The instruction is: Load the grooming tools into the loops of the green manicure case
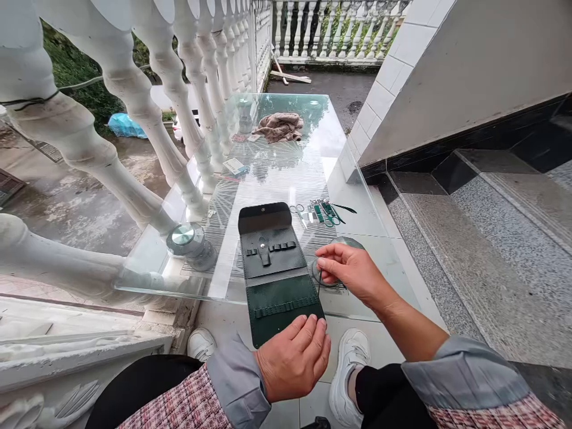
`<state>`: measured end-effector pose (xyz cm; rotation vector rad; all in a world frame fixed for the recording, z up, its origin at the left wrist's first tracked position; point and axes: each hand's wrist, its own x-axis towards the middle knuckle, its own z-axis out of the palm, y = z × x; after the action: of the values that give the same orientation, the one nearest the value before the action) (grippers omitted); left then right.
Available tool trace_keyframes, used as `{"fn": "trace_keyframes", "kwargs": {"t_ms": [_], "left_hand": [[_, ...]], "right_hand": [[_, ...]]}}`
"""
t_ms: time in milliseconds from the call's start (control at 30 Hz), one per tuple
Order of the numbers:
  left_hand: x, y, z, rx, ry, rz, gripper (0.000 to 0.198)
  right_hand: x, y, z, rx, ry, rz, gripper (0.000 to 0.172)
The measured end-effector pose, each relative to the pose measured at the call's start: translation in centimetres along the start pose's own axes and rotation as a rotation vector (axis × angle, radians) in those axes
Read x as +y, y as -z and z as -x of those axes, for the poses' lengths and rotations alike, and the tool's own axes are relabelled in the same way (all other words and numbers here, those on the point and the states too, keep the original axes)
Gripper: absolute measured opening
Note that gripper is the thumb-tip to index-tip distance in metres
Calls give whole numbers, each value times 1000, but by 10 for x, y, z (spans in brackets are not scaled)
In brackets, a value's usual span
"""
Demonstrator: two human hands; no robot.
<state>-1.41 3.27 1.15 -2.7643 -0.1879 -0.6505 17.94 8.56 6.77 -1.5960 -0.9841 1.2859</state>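
A dark green manicure case lies unfolded at the near edge of the glass table, its rows of elastic loops bare. My left hand is closed over the case's near right corner, the thumb hidden. Just above the case's right edge, my right hand pinches a thin dark tool between thumb and fingertips; its exact kind is too small to tell. Beyond the case lie several loose grooming tools, with a pair of small scissors on the left and green-handled nail clippers among them.
The glass table stands on round metal-capped legs. A brown cloth and a small card lie farther back. A white balustrade borders the left side; stone steps rise on the right.
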Motion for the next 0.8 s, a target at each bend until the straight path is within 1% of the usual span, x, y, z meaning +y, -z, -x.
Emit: {"fn": "trace_keyframes", "kwargs": {"t_ms": [200,367,467,600,733,800], "left_hand": [[-2,2,-1,13,2,10,30],[-3,4,-1,6,-9,13,29],[-3,4,0,10,-9,11,29],[-3,4,0,24,-5,23,29],[-3,6,-1,36,-9,27,28],[-3,6,-1,43,-12,26,28]], "right_hand": [[9,-12,-15,0,-16,74,19],[8,-18,-17,-17,25,143,19],[10,-18,-19,-14,37,192,15],[12,-15,-22,-15,68,247,17],[12,-11,-23,-57,21,254,16],[11,-10,-23,-53,11,264,13]]}}
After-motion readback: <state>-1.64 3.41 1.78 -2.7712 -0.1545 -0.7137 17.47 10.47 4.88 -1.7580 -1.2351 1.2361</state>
